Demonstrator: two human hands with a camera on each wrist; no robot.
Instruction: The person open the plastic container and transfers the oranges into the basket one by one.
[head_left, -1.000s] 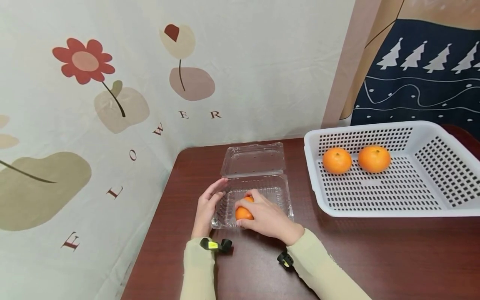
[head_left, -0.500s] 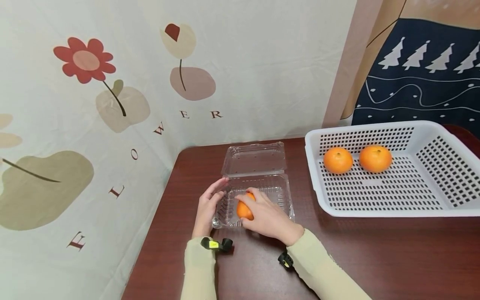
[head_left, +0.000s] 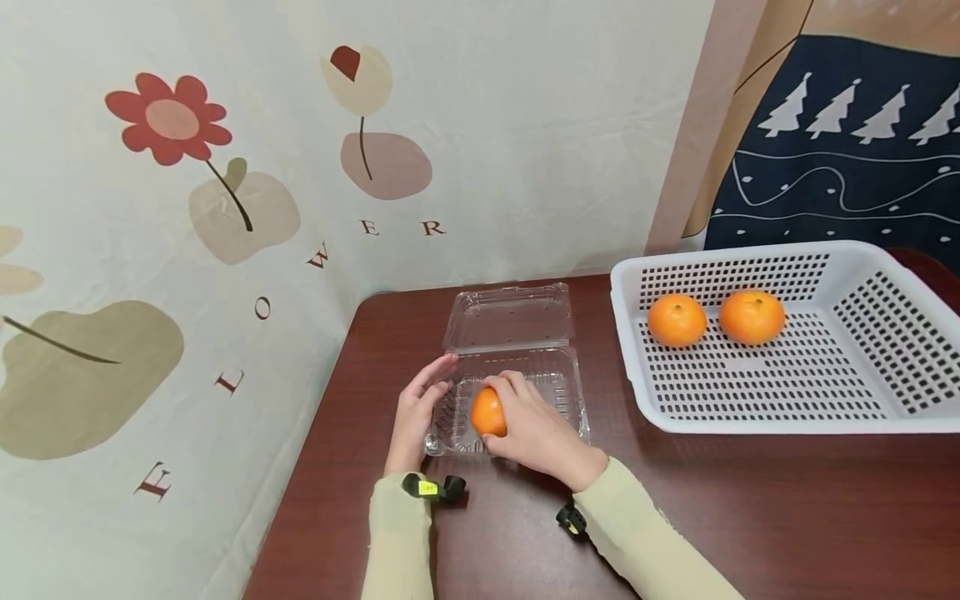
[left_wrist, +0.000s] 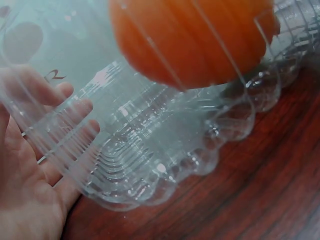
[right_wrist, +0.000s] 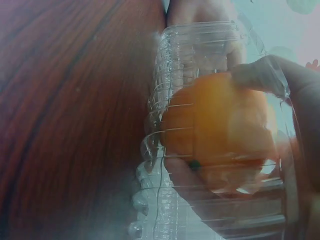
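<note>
A clear plastic clamshell container (head_left: 579, 398) lies open on the table, its lid (head_left: 513, 318) folded back flat toward the wall. Inside its base, my right hand (head_left: 536, 427) grips a mandarin orange (head_left: 487, 411), fingers over the far side and thumb at the near side. Through the clear wall in the right wrist view, the mandarin (right_wrist: 212, 112) shows a small green stem spot near a fingertip. Along the container's left wall rests my left hand (head_left: 414, 412), fingers extended. The left wrist view shows those fingers (left_wrist: 80, 110) against the ribbed plastic, with the mandarin (left_wrist: 192, 40) above.
To the right stands a white perforated basket (head_left: 637, 392) with two mandarins (head_left: 677, 320) in it. A patterned cloth (head_left: 525, 167) hangs behind the dark red-brown table (head_left: 510, 550). Each wrist wears a small black camera.
My right hand has turned the mandarin and shifted its fingers on it, leaving more of its left side showing. The left hand and container have stayed in place.
</note>
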